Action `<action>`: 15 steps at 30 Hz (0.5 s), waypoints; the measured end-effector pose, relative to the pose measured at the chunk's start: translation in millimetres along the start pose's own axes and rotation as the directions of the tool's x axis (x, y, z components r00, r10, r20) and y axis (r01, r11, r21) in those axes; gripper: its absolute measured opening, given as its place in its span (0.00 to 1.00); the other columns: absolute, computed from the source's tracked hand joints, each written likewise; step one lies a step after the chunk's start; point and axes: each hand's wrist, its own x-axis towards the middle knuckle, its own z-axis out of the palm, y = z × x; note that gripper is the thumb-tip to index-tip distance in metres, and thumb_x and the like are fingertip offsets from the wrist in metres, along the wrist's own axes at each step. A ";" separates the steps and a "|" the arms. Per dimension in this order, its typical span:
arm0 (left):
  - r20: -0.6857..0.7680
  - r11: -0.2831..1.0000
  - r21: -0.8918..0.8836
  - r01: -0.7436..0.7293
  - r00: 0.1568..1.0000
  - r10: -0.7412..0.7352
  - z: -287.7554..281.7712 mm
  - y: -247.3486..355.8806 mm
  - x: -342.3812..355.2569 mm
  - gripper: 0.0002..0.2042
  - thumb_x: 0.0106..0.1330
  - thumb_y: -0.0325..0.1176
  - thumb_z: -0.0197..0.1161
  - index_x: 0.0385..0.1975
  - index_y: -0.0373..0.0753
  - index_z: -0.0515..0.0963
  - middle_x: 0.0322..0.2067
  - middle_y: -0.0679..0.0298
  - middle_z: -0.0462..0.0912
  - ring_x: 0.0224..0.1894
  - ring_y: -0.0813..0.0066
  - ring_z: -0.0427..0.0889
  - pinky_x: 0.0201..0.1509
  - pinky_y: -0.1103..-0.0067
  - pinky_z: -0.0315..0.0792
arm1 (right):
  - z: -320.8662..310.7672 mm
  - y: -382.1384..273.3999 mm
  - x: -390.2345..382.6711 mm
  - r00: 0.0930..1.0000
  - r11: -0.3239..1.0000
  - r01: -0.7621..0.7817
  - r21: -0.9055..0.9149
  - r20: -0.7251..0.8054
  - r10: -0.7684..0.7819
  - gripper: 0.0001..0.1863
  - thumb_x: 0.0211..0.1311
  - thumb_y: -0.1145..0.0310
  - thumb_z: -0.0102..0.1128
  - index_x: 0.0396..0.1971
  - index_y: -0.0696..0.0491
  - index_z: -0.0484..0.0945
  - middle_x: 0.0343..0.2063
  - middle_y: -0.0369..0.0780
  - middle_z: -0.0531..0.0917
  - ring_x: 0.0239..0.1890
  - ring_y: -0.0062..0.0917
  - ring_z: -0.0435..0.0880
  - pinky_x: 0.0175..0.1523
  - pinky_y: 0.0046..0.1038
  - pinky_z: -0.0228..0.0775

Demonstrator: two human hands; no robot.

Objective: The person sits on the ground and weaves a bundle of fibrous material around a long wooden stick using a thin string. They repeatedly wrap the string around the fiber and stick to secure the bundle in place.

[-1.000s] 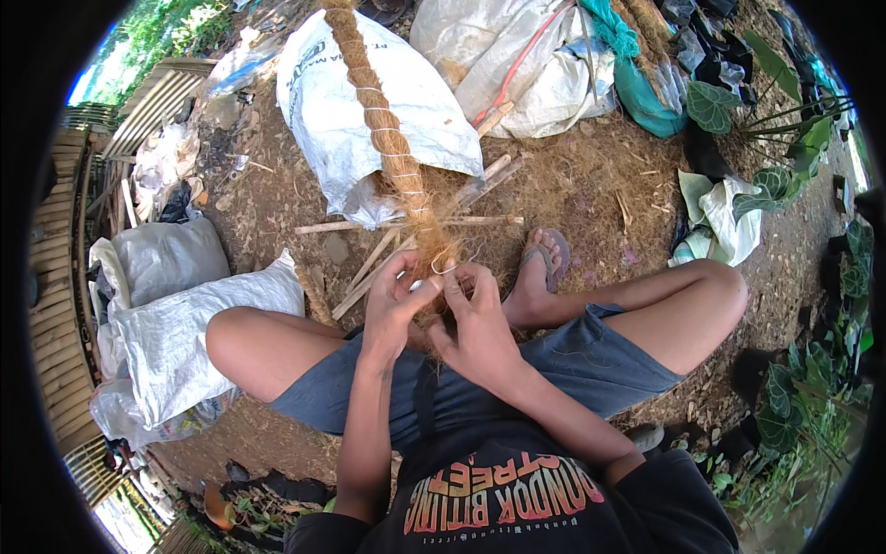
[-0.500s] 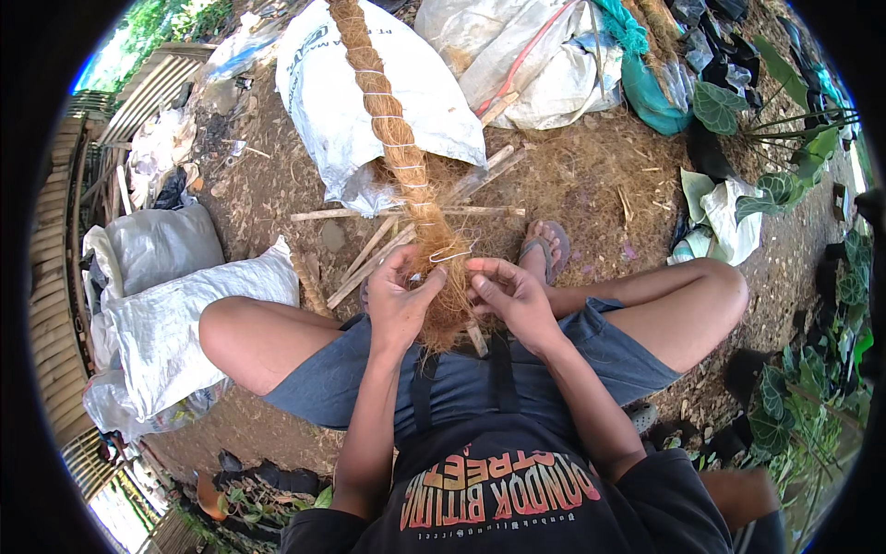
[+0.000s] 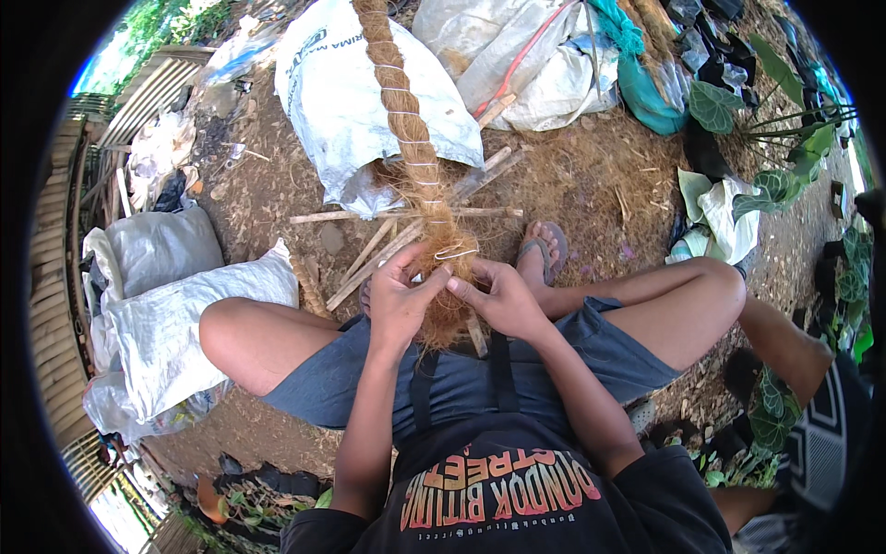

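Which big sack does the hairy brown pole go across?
The white sack at top centre: the hairy brown pole crosses it. The pole misses the silvery sacks at left and bulky sack at upper right.

A fibre pole (image 3: 408, 115) is extending over a sack (image 3: 328, 106) ahead, its near end sitting between the left hand (image 3: 401, 297) and right hand (image 3: 503, 297); sticks (image 3: 318, 218) are lying beneath, bags (image 3: 198, 325) left, plants (image 3: 715, 109) right.

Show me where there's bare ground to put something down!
Bare dirt lies between the left leg and the plants at the bottom. Another patch, scattered with scraps, lies between the big white sack and the gray sack. Crowded by the fingers: fuzzy pole, sticks and foot close together.
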 end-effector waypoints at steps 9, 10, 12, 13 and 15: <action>-0.098 0.696 0.681 -0.226 0.914 0.393 3.2 6.1 -36.7 0.20 0.61 0.27 0.73 0.53 0.32 0.81 0.48 0.52 0.82 0.49 0.59 0.84 0.56 0.71 0.77 | 3.1 8.9 -5.1 0.983 0.996 -0.067 -0.058 -0.177 0.055 0.15 0.68 0.64 0.69 0.36 0.64 0.83 0.24 0.39 0.85 0.28 0.12 0.72 0.32 0.27 0.68; -0.129 0.632 0.750 -0.198 0.893 0.432 3.8 5.6 -51.8 0.19 0.61 0.28 0.73 0.52 0.32 0.81 0.47 0.52 0.82 0.49 0.57 0.84 0.56 0.70 0.76 | 2.5 9.8 -6.2 0.979 0.991 -0.088 -0.099 -0.192 0.068 0.14 0.68 0.64 0.69 0.36 0.64 0.84 0.25 0.39 0.86 0.28 0.12 0.73 0.32 0.26 0.69; -0.071 0.676 0.698 -0.236 0.916 0.394 8.3 -2.2 -77.2 0.20 0.63 0.29 0.71 0.54 0.31 0.79 0.48 0.49 0.82 0.50 0.54 0.84 0.58 0.69 0.76 | 1.6 9.6 -8.7 0.974 0.993 -0.088 -0.079 -0.216 0.069 0.13 0.67 0.66 0.69 0.38 0.64 0.84 0.27 0.40 0.88 0.29 0.11 0.76 0.33 0.24 0.70; -0.044 0.697 0.672 -0.250 0.926 0.375 10.5 -8.4 -85.6 0.20 0.64 0.29 0.71 0.55 0.31 0.78 0.49 0.48 0.82 0.51 0.52 0.84 0.58 0.68 0.75 | 1.9 8.5 -10.7 0.973 0.998 -0.065 -0.020 -0.224 0.059 0.13 0.67 0.66 0.69 0.39 0.63 0.85 0.28 0.40 0.88 0.29 0.11 0.77 0.33 0.24 0.71; -0.083 0.807 0.571 -0.151 0.967 0.240 23.6 -26.0 -92.8 0.22 0.67 0.30 0.67 0.59 0.28 0.74 0.52 0.42 0.81 0.55 0.47 0.83 0.60 0.66 0.74 | 4.0 5.2 -12.9 0.972 0.998 -0.047 0.049 -0.228 0.057 0.13 0.67 0.67 0.69 0.39 0.63 0.85 0.29 0.40 0.89 0.29 0.11 0.78 0.33 0.23 0.71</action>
